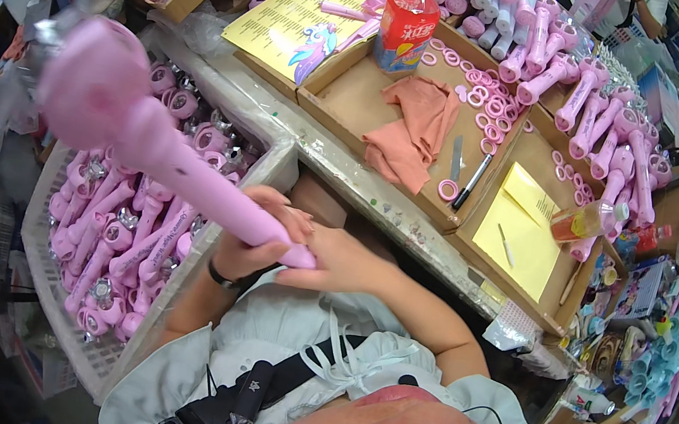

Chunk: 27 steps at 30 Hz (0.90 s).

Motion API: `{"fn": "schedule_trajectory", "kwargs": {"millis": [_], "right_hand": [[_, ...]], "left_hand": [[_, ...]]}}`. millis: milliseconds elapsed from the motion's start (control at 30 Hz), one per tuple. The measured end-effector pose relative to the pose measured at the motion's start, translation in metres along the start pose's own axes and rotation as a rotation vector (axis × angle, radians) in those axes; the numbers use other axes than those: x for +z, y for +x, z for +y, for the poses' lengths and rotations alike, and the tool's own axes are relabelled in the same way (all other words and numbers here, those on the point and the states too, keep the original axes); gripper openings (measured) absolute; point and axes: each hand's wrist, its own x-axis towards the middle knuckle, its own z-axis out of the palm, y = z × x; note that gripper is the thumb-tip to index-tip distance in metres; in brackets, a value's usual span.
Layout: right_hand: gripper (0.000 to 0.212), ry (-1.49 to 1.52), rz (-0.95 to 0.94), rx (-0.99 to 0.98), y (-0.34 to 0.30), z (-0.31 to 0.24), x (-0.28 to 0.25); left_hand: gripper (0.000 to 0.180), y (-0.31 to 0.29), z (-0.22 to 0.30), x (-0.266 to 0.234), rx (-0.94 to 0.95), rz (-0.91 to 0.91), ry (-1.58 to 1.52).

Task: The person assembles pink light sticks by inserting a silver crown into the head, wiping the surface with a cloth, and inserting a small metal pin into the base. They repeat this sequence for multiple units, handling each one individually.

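Observation:
A pink toy wand [206, 186] with a big rounded head slants across the left of the view, its head raised toward the upper left. My left hand [252, 229] is closed round the lower handle, a dark band on its wrist. At the handle's end, my right hand [340, 261] grips too, its thumb along the tip and some of its fingers hidden. Below the raised head stands a white plastic crate [43, 289] full of similar pink wands [143, 247], some with shiny silver parts.
Cardboard trays on the bench hold an orange cloth [414, 131], pink rings [494, 103], a black marker [473, 183], a blade [456, 158] and yellow paper [514, 231]. A red-capped bottle [407, 27] stands behind. More pink wands [584, 95] lie piled at back right.

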Motion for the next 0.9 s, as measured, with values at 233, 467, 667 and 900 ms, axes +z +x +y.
{"fn": "schedule_trajectory", "kwargs": {"millis": [233, 467, 667, 900], "right_hand": [[0.022, -0.561, 0.823, 0.157, 0.010, 0.100, -0.116], [0.029, -0.667, 0.781, 0.321, 0.025, 0.110, -0.154], [0.015, 0.239, 0.888, -0.163, 0.032, 0.034, -0.086], [0.037, 0.208, 1.247, 0.174, 0.047, 0.056, -0.031]], "left_hand": [[0.038, -0.038, -0.020, -0.008, -0.461, 0.412, 0.168], [0.037, -0.029, -0.028, 0.004, -0.614, 0.361, 0.179], [0.045, -0.004, -0.054, 0.019, -0.608, 0.261, 0.117], [0.058, 0.003, -0.071, 0.034, -0.308, 0.171, 0.793]]}}
